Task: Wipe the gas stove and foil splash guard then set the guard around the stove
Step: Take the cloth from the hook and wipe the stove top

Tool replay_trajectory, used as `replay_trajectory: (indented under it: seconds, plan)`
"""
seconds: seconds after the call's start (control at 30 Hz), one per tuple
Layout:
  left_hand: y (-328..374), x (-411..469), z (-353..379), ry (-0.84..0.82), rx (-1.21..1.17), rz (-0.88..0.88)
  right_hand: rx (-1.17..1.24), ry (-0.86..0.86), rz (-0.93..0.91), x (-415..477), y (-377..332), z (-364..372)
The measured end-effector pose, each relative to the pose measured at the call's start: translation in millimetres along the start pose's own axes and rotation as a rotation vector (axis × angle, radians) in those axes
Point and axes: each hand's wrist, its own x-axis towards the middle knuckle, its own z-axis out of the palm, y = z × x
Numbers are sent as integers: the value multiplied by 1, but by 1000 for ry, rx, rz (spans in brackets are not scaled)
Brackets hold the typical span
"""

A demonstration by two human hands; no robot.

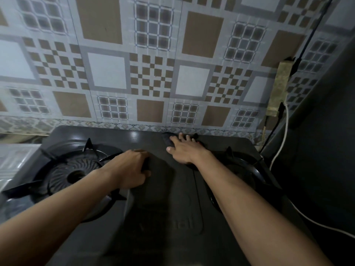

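The dark two-burner gas stove fills the lower half of the view. Its left burner sits under a black pronged pan support. My arm partly hides the right burner. My left hand rests at the inner edge of the left burner, fingers curled around a dark prong of the pan support. My right hand lies flat with fingers spread on a dark cloth, pressing it on the stove top near the back edge. No foil splash guard can be made out.
A patterned tiled wall rises straight behind the stove. A power strip hangs on it at the right, with a white cable and black cables trailing down. A dark surface stands right of the stove, a pale shiny one left.
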Motion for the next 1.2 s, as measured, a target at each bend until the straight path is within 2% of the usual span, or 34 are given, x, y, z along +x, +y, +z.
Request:
replay_trajectory:
  seconds: [0.1, 0.33, 0.47, 0.77, 0.83, 0.97, 1.07, 1.2]
  plan:
    - [-7, 0, 0, 0, 6, -11, -4, 6, -68, -14, -4, 7]
    - [-9, 0, -3, -80, 71, 14, 14, 0, -22, -62, -15, 21]
    - [-7, -10, -6, -76, 123, 38, 77, 91, 8, -91, -21, 27]
    - [-39, -77, -27, 203, 135, 227, 244, 127, 110, -169, -67, 23]
    - [-62, -91, -32, 232, 167, 203, 242, 150, 117, -189, -83, 37]
    - [-105, -111, -28, 140, 262, 53, 89, 268, 117, -209, -101, 77]
    - [-125, -121, -21, 52, 234, -51, 138, 302, 58, -207, -108, 108]
    - [-142, -126, -14, -11, 223, -86, 160, 392, 39, -206, -143, 129]
